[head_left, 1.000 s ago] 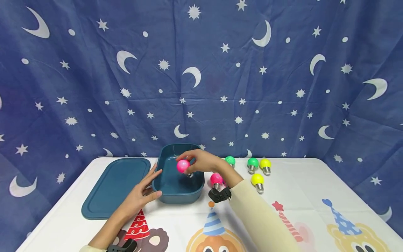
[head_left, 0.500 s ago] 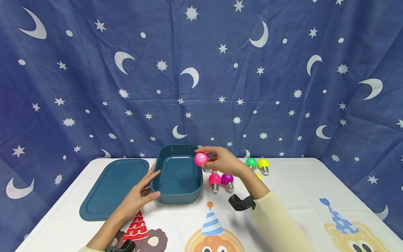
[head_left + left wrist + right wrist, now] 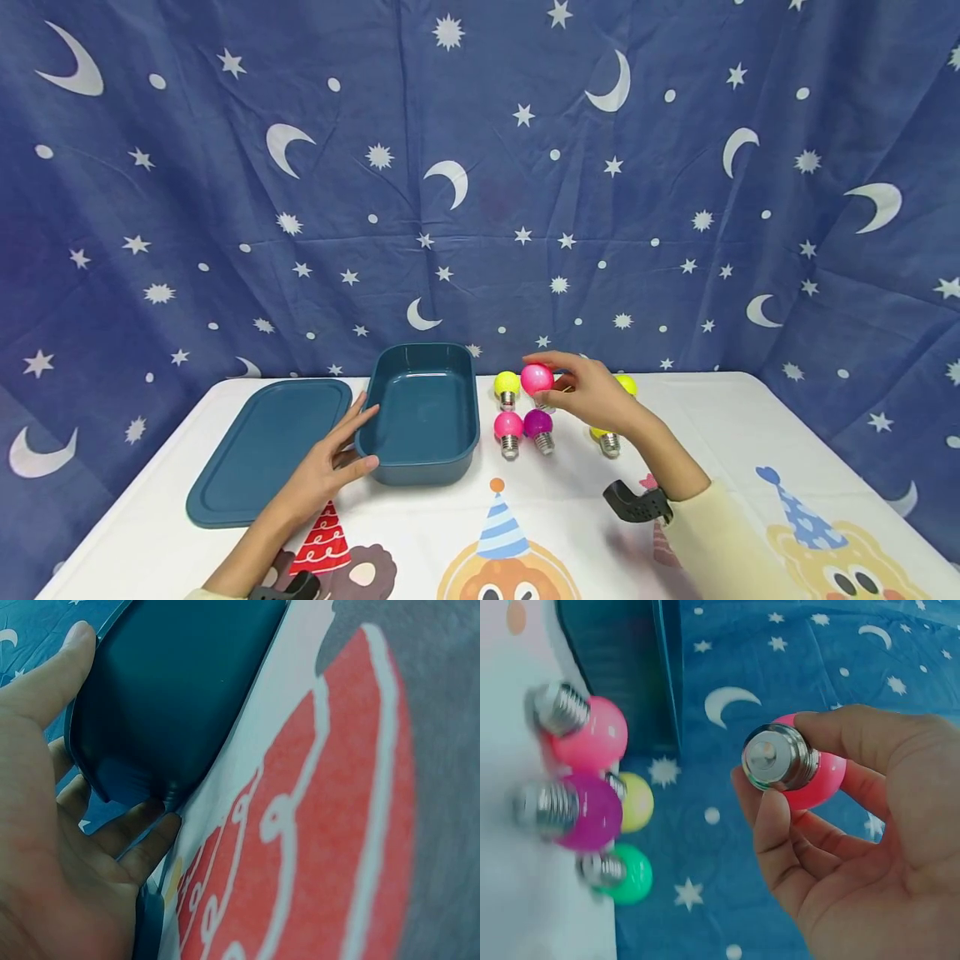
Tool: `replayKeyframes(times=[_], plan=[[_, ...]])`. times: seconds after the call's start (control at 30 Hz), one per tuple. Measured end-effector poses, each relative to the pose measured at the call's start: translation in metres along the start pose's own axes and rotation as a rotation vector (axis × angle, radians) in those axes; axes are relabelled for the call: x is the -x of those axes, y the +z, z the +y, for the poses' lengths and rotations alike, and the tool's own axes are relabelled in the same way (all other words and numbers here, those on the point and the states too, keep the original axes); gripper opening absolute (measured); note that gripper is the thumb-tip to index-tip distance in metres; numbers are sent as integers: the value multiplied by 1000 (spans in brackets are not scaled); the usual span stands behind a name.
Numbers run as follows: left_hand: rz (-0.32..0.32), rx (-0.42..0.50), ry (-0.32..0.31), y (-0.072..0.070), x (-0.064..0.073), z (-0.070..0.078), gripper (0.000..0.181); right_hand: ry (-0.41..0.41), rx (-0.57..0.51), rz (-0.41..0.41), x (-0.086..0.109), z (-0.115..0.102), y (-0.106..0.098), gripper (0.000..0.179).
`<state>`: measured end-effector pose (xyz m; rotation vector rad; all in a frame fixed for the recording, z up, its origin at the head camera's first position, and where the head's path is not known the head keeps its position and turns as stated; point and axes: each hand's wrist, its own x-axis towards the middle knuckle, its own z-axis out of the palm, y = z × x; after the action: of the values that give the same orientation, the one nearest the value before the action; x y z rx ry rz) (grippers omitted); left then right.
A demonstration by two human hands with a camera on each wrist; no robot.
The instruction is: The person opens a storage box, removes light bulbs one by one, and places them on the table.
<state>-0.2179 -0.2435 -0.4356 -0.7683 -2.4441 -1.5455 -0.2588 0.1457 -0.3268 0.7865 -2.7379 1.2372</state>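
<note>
My right hand (image 3: 600,398) pinches a pink light bulb (image 3: 537,379) between thumb and fingers. It is raised above the table's back, and the right wrist view shows its metal screw base (image 3: 780,757) pointing at the camera. Below it lie another pink bulb (image 3: 507,425), a purple bulb (image 3: 537,422) and a yellow bulb (image 3: 507,383). A green bulb (image 3: 635,874) shows in the right wrist view. With fingers spread, my left hand (image 3: 322,467) rests against the left side of a dark teal box (image 3: 423,473), whose inside is bare.
Left of the box lies its flat teal lid (image 3: 258,454). More yellow bulbs (image 3: 626,383) are partly covered by the right hand and forearm. A blue star-and-moon curtain (image 3: 495,208) hangs behind the table, which has a white printed cloth (image 3: 555,533).
My right hand has carried the pink bulb from above the box rightward, over the other bulbs. The left hand stays at the box. The view has shifted slightly.
</note>
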Motion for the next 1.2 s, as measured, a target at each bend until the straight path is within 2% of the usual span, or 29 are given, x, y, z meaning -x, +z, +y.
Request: replayKeyframes(times=[0.33, 0.43, 0.67, 0.93, 1.2], plan=[[1, -14, -5, 0, 0, 2, 65, 57, 16, 86, 25, 36, -31, 50], [-4, -17, 0, 0, 0, 3, 65, 72, 53, 116, 33, 46, -37, 51], [-2, -15, 0, 0, -1, 3, 65, 173, 123, 160, 51, 68, -47, 51], [2, -18, -6, -1, -1, 3, 65, 234, 104, 168, 64, 91, -51, 54], [-2, -13, -3, -1, -1, 3, 65, 252, 157, 157, 70, 115, -48, 54]])
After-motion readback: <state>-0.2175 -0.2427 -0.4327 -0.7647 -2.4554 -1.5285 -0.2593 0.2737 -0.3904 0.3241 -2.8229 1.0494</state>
